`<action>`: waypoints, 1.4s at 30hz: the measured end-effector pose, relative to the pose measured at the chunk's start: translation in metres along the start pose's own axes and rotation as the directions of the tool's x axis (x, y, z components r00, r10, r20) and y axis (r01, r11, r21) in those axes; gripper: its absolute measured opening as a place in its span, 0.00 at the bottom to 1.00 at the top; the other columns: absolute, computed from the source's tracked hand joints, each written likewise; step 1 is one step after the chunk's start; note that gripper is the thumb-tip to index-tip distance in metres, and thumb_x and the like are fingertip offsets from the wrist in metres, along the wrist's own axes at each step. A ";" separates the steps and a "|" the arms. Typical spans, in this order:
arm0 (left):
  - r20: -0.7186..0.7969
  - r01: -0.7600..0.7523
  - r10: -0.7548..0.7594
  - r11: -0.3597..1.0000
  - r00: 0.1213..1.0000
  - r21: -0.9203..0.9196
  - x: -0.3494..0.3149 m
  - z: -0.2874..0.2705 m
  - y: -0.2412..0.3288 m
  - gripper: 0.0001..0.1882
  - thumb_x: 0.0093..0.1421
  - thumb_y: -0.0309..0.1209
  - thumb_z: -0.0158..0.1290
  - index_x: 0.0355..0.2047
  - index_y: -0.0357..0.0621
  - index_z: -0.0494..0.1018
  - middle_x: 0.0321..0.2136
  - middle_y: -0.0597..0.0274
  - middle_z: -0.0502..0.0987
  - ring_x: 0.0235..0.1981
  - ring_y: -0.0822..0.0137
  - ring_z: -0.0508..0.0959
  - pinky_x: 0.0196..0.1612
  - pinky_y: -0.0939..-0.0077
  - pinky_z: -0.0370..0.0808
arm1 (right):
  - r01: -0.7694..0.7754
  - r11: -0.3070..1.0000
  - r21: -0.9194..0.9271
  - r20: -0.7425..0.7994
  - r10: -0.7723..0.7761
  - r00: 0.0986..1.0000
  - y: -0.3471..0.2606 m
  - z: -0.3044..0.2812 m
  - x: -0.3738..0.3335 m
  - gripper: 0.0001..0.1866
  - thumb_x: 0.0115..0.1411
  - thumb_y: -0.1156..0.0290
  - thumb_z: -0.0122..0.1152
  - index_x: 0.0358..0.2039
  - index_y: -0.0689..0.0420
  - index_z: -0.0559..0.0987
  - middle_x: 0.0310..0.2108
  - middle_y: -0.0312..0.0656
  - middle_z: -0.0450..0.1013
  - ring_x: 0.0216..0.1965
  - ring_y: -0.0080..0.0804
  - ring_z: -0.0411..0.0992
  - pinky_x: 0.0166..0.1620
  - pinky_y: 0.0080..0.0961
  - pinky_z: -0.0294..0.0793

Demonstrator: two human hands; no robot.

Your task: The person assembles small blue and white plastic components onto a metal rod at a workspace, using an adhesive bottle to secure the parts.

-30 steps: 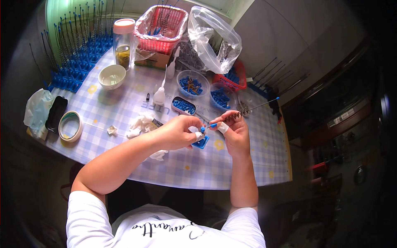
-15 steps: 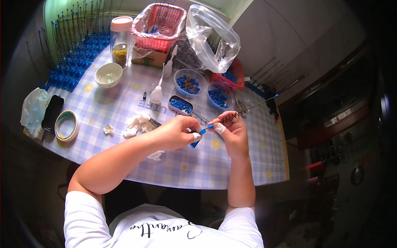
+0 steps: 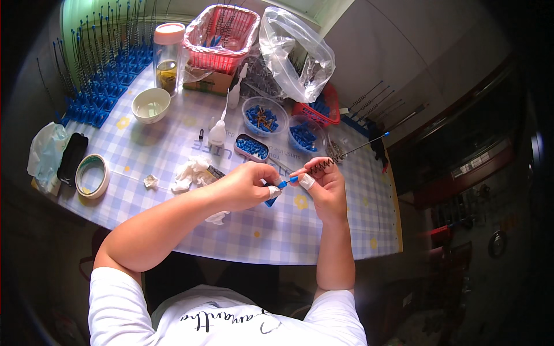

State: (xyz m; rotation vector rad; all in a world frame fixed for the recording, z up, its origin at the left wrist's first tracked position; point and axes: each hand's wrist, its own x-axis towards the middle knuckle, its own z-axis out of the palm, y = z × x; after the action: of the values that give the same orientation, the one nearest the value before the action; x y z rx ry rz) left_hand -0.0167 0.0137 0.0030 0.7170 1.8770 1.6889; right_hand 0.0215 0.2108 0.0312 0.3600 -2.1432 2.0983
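Note:
My right hand [image 3: 328, 193] is closed on a thin black spring antenna [image 3: 362, 146], which slants up to the right and ends in a blue tip. Its coiled part crosses my fingers, and a blue sleeve shows at the thumb, which has white tape on it. Facing it, my left hand [image 3: 245, 185] pinches a small blue plastic piece [image 3: 282, 184] at the antenna's lower end. Whether the sleeve and the piece touch, I cannot tell. Below the left fingertips a blue block [image 3: 270, 202] shows in part. Tape also wraps a left finger.
Beyond my hands stand a tin of blue caps [image 3: 252, 147], two clear tubs [image 3: 265, 116] of blue parts and a white glue bottle [image 3: 217, 133]. Farther back are a red basket [image 3: 222, 57], a jar [image 3: 168, 60] and blue racks [image 3: 95, 106] of upright antennas. Tape [image 3: 92, 176] and crumpled tissue [image 3: 190, 173] lie left.
Both hands keep their grip and nearly the same place. The blue piece and the antenna have shifted only very slightly.

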 end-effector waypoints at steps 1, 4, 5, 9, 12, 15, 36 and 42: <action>-0.001 0.001 -0.001 1.000 1.000 0.000 -0.001 0.000 0.001 0.08 0.57 0.28 0.53 0.37 0.40 0.73 0.22 0.71 0.72 0.22 0.82 0.67 0.23 0.84 0.63 | 0.000 1.000 -0.009 -0.002 0.000 1.000 0.000 0.001 0.000 0.11 0.54 0.83 0.56 0.38 0.61 0.68 0.32 0.43 0.73 0.36 0.27 0.74 0.42 0.24 0.76; -0.021 0.012 -0.011 1.000 1.000 0.017 -0.002 0.000 0.001 0.08 0.57 0.28 0.53 0.37 0.40 0.73 0.21 0.71 0.71 0.22 0.82 0.66 0.22 0.83 0.62 | -0.012 0.997 -0.078 -0.001 0.012 1.000 -0.001 0.004 -0.002 0.11 0.54 0.83 0.56 0.37 0.62 0.68 0.32 0.44 0.74 0.36 0.26 0.74 0.42 0.23 0.76; -0.014 0.005 -0.005 1.000 1.000 0.021 -0.001 0.000 -0.001 0.09 0.57 0.28 0.53 0.37 0.40 0.74 0.21 0.71 0.71 0.21 0.82 0.66 0.22 0.83 0.62 | -0.013 0.997 -0.080 -0.002 0.013 1.000 -0.001 0.005 -0.002 0.11 0.54 0.83 0.56 0.37 0.62 0.68 0.32 0.44 0.74 0.36 0.26 0.74 0.42 0.23 0.76; -0.017 0.052 -0.052 0.998 0.999 0.031 -0.002 0.000 0.006 0.09 0.57 0.27 0.52 0.37 0.39 0.74 0.20 0.71 0.70 0.21 0.82 0.66 0.22 0.83 0.62 | -0.061 0.995 -0.082 -0.034 0.058 0.998 -0.001 0.008 -0.003 0.10 0.55 0.82 0.56 0.37 0.62 0.69 0.31 0.43 0.74 0.34 0.27 0.75 0.40 0.23 0.76; -0.030 0.028 -0.027 0.999 0.999 0.028 -0.003 0.000 0.005 0.09 0.57 0.27 0.52 0.38 0.39 0.74 0.19 0.72 0.70 0.20 0.82 0.65 0.21 0.82 0.62 | -0.088 0.993 -0.073 -0.064 0.083 0.995 0.000 0.009 -0.002 0.09 0.55 0.82 0.56 0.37 0.62 0.69 0.30 0.43 0.74 0.33 0.27 0.75 0.39 0.24 0.76; -0.045 0.022 -0.020 0.999 0.999 0.031 -0.002 0.002 0.004 0.09 0.57 0.27 0.51 0.38 0.38 0.74 0.19 0.71 0.70 0.20 0.81 0.65 0.21 0.82 0.62 | -0.099 0.993 -0.061 -0.076 0.094 0.993 0.002 0.010 -0.002 0.09 0.54 0.82 0.55 0.36 0.62 0.69 0.29 0.43 0.74 0.31 0.28 0.75 0.38 0.24 0.76; -0.116 -0.061 0.055 0.997 0.992 -0.052 -0.001 0.006 -0.002 0.10 0.55 0.27 0.52 0.36 0.37 0.74 0.24 0.61 0.76 0.23 0.74 0.71 0.28 0.76 0.68 | -0.111 0.990 0.087 -0.088 0.119 0.989 0.006 0.010 -0.002 0.11 0.52 0.85 0.55 0.38 0.65 0.72 0.32 0.46 0.75 0.33 0.31 0.76 0.39 0.26 0.77; -0.142 -0.097 0.099 0.995 0.985 0.019 -0.004 0.005 0.002 0.11 0.55 0.27 0.52 0.38 0.37 0.75 0.26 0.56 0.78 0.25 0.71 0.74 0.31 0.75 0.71 | -0.122 0.988 0.093 -0.060 0.128 0.990 0.005 0.009 -0.001 0.10 0.50 0.87 0.54 0.36 0.67 0.74 0.33 0.50 0.75 0.34 0.33 0.76 0.41 0.27 0.78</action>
State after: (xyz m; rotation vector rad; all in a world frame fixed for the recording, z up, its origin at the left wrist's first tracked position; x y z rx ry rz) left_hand -0.0099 0.0146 0.0046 0.7205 1.9793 1.8357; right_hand 0.0222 0.2020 0.0260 0.1657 -2.0914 2.2440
